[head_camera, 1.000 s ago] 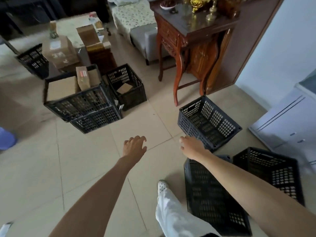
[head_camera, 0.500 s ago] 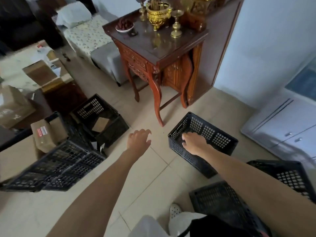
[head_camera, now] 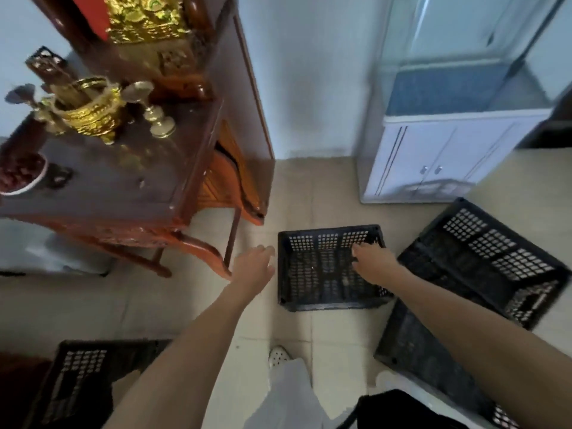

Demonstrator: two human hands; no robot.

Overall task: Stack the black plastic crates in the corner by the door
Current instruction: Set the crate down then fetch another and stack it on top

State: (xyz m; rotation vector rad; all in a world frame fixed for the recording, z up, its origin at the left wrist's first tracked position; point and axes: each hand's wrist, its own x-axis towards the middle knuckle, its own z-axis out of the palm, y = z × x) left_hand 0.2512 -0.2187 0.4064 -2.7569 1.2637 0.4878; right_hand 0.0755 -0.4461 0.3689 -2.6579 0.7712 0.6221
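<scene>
Right hand inside black crate — grip unclear, left hand relaxed, empty, beside its left rim

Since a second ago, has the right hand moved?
Yes: the right hand went forward from outside the crate to over it, toward the white cabinet.

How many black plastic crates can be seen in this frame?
4: centre crate, under the right hand; right crate beside it; lower-right crate; bottom-left crate. Others may be hidden.
</scene>
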